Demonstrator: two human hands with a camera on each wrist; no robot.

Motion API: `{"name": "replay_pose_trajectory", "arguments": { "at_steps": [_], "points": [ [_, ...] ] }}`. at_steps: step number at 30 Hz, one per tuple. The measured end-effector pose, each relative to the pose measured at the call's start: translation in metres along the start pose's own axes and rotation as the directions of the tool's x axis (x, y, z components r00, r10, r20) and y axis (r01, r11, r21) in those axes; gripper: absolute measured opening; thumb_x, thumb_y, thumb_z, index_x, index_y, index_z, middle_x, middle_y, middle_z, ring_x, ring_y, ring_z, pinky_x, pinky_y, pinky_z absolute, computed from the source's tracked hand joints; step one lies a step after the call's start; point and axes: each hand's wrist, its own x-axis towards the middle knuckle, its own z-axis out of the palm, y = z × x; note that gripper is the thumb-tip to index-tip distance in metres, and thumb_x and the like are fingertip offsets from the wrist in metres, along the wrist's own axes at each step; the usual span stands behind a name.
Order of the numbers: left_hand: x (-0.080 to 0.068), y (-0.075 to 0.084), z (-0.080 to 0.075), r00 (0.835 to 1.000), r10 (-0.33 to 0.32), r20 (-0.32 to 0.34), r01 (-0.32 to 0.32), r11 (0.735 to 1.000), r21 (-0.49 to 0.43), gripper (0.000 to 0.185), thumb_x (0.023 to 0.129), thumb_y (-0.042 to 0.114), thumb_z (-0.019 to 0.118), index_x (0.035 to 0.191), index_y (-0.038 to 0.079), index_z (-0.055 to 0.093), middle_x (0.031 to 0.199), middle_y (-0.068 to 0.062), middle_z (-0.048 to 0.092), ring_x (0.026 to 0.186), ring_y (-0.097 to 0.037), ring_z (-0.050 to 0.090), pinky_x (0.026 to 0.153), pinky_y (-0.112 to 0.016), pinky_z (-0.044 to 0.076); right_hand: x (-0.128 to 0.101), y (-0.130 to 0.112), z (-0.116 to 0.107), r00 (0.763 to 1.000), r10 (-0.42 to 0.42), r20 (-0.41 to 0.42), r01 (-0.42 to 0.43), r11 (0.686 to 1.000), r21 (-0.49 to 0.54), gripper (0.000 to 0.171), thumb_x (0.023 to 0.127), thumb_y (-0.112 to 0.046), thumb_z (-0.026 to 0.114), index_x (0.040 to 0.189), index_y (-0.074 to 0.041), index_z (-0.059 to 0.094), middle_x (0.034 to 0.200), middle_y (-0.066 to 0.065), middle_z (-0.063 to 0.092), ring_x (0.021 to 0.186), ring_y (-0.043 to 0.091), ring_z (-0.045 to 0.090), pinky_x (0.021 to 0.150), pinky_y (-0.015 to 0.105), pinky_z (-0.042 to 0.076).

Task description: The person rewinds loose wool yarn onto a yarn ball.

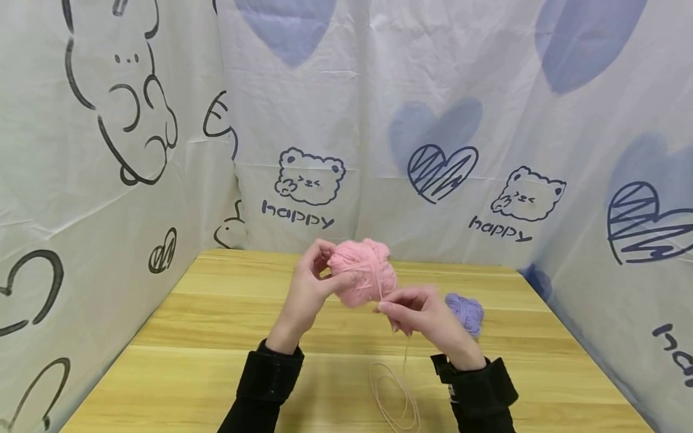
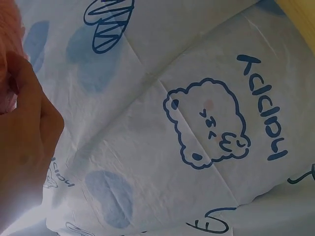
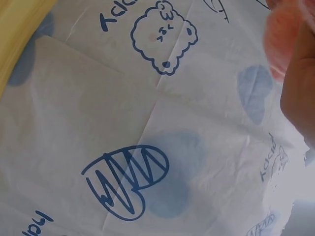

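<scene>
The left hand (image 1: 307, 287) is raised above the middle of the wooden bench (image 1: 216, 337), its fingers curled round the left side of a pink yarn ball (image 1: 361, 272) and its thumb pressed against the near face, so the ball hangs in the air rather than resting on the wood. The right hand (image 1: 419, 311) sits just to the right and a little nearer, below the ball, with thumb and forefinger pinching a thin pink strand (image 1: 382, 287) that runs up across the ball's surface. From that pinch the same thread drops down to the bench, where the loose pink thread (image 1: 394, 394) lies in a few slack loops at the near edge, between the two black sleeves (image 1: 269, 376). A smaller purple yarn ball (image 1: 465, 311) rests on the bench just behind the right hand, partly hidden by it, toward the right side. White printed cloth (image 1: 379, 108) with blue hearts, cartoon bears and the word "happy" stands as a wall at the far end and along both sides of the bench. In the left wrist view only the heel and thumb of the left hand (image 2: 22, 147) show at the left edge, with a blur of pink yarn above it; in the right wrist view a part of the right hand (image 3: 300, 93) and a blurred patch of the pink ball show at the right edge, against the same cloth.
</scene>
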Motion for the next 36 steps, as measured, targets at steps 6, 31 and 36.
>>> {"name": "replay_pose_trajectory", "arguments": {
  "at_steps": [6,31,36],
  "points": [
    [0.001,0.002,-0.001,1.000,-0.003,0.000,0.003,0.995,-0.096,0.035,0.080,0.002,0.071,0.106,0.012,0.052,0.116,-0.004,0.055,0.103,-0.019,0.056,0.080,-0.025,0.054,0.005,0.005,0.001,0.996,0.064,0.070,-0.064,0.998,0.001,0.022,0.095,-0.012,0.059,0.100,0.008,0.068,0.067,-0.004,0.060,0.051,0.006,0.045,0.045,0.020,0.041],
    [-0.001,0.007,-0.008,0.919,0.059,0.391,0.055,0.961,-0.273,0.037,0.077,-0.004,0.061,0.109,0.011,0.053,0.105,-0.003,0.058,0.088,-0.013,0.058,0.076,-0.023,0.054,0.003,0.010,-0.008,0.993,0.049,0.112,-0.054,0.998,0.041,0.016,0.088,-0.001,0.058,0.085,-0.015,0.065,0.074,-0.012,0.062,0.063,0.000,0.054,0.056,0.021,0.051],
    [-0.004,0.009,-0.007,0.820,0.034,0.571,0.057,0.988,-0.142,0.038,0.073,-0.002,0.068,0.109,0.003,0.054,0.105,-0.002,0.060,0.092,-0.012,0.060,0.079,-0.028,0.057,0.003,0.010,-0.011,0.988,0.085,0.127,-0.088,0.996,0.025,0.010,0.092,-0.009,0.059,0.087,-0.013,0.066,0.078,-0.009,0.061,0.070,0.003,0.056,0.062,0.021,0.052]
  ]
}}
